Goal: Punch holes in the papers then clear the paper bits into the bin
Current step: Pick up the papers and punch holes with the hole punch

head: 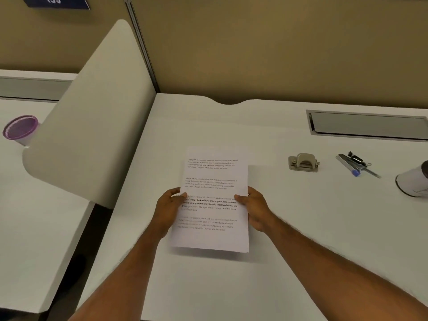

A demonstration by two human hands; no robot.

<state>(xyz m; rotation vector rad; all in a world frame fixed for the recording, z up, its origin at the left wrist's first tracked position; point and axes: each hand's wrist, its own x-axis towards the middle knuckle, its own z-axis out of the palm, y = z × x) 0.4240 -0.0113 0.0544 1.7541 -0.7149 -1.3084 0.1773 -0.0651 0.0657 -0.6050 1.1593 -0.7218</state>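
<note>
A stack of white printed papers (212, 237) is held upright-ish above the white desk (301, 228), its near edge casting a shadow below. My left hand (168, 209) grips the stack's left edge with the thumb on the text. My right hand (253, 208) grips the right edge the same way. A grey metal hole punch (303, 162) sits on the desk to the right, well apart from both hands. A purple mesh bin (20, 128) stands on the neighbouring desk at far left, partly hidden by the divider.
A curved cream divider panel (92, 112) separates the two desks. Pens and a binder clip (357, 163) lie right of the punch. A white cup-like object (414, 180) lies at the right edge. A recessed cable tray (368, 123) sits at the back.
</note>
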